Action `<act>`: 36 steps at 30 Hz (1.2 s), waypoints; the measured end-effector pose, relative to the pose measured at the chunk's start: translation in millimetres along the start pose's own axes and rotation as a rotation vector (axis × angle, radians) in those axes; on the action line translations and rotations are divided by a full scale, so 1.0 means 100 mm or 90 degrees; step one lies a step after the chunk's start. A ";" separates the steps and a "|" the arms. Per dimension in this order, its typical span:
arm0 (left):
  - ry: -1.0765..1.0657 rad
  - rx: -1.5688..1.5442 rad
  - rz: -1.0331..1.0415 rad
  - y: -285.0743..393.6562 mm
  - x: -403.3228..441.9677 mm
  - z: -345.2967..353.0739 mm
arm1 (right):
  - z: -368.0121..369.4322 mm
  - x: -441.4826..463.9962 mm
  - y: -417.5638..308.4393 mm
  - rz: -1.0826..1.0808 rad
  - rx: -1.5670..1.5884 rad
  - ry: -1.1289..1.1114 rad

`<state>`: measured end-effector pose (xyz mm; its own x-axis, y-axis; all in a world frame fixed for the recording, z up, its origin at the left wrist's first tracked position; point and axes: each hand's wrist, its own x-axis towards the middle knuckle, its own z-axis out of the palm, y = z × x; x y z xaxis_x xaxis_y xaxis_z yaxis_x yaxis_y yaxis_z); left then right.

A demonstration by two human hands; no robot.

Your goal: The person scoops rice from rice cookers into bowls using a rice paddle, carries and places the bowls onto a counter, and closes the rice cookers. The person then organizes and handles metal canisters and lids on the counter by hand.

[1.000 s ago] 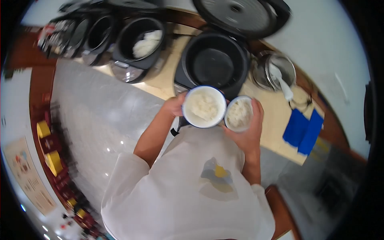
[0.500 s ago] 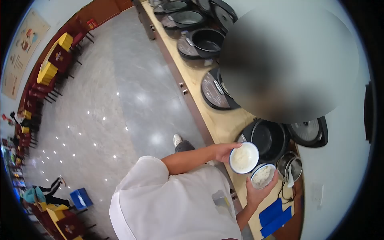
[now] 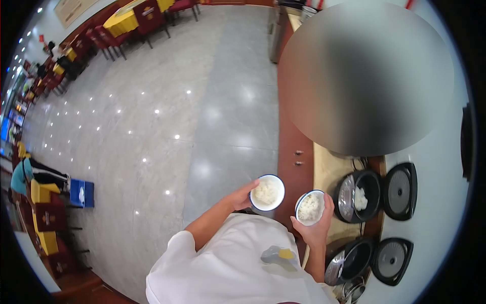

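My left hand (image 3: pixel 242 196) grips a white bowl (image 3: pixel 278 201) with a blue rim, its thumb over the edge. Cooked rice (image 3: pixel 265 192) lies in it. In my right hand (image 3: pixel 315 230) is a similar blue-rimmed bowl (image 3: pixel 314 220), also with white rice (image 3: pixel 309 206), fingers wrapped round its outer side. A small gap separates the two bowls, both held up in front of my white shirt. The nearest thing to my right hand is an open rice cooker (image 3: pixel 368 213) on the counter, with some rice (image 3: pixel 360 198) inside.
Another open rice cooker (image 3: pixel 356 262) stands on the wooden counter (image 3: pixel 324 175) at my right. Metal containers (image 3: pixel 353 290) sit beside it. Across the tiled floor (image 3: pixel 147 152) are yellow-clothed tables (image 3: pixel 121 21), red chairs, a blue bin (image 3: pixel 81 193) and a bending person (image 3: pixel 31 175).
My body and view have turned, and the counter shows at a different angle. The bowls have moved apart from each other, and a cooker with rice in it has come into view.
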<state>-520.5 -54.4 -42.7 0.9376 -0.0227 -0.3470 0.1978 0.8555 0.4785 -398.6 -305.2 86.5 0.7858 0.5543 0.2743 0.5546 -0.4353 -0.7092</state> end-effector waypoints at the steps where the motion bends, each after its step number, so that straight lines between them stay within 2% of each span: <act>1: 0.060 -0.002 0.022 0.18 -0.20 0.03 | 0.13 0.17 -0.09 -0.024 0.011 -0.039; 4: 0.136 -0.041 0.129 0.33 -0.52 -0.15 | 0.55 0.57 -0.24 -0.088 0.057 -0.126; 8: 0.180 -0.136 0.225 0.39 -0.69 -0.36 | 1.08 1.00 -0.38 -0.106 0.097 -0.242; 9: 0.189 -0.146 0.237 0.43 -0.68 -0.37 | 1.21 1.13 -0.40 -0.116 0.083 -0.272; 11: 0.321 -0.269 0.235 0.47 -0.61 -0.31 | 1.40 1.39 -0.45 -0.115 0.065 -0.324; 14: 0.332 -0.302 0.242 0.72 -0.49 -0.57 | 1.81 1.87 -0.55 -0.147 0.060 -0.349; 15: 0.376 -0.300 0.222 0.91 -0.45 -0.60 | 1.94 2.03 -0.56 -0.150 0.065 -0.347; 22: 0.384 -0.190 0.203 2.49 0.26 -1.14 | 2.88 3.26 -0.55 -0.090 0.053 -0.313; 25: 0.358 -0.082 0.139 3.35 0.57 -1.29 | 3.15 3.78 -0.64 -0.047 0.042 -0.261; 27: 0.269 -0.012 0.125 3.77 0.76 -1.47 | 3.34 4.14 -0.65 -0.024 0.043 -0.240; 28: 0.265 -0.009 0.118 3.92 0.86 -1.52 | 3.45 4.29 -0.65 -0.028 0.039 -0.226; 30: 0.352 -0.044 0.143 4.26 1.04 -1.60 | 3.64 4.57 -0.67 -0.026 0.035 -0.205; 36: 0.323 -0.183 0.180 4.74 1.49 -2.10 | 4.18 5.53 -0.78 0.026 -0.005 -0.251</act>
<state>-347.1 456.0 -36.8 0.6770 0.4114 -0.6103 -0.1876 0.8983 0.3974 -121.7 331.5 22.2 0.6432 0.7653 -0.0251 0.5280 -0.4670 -0.7093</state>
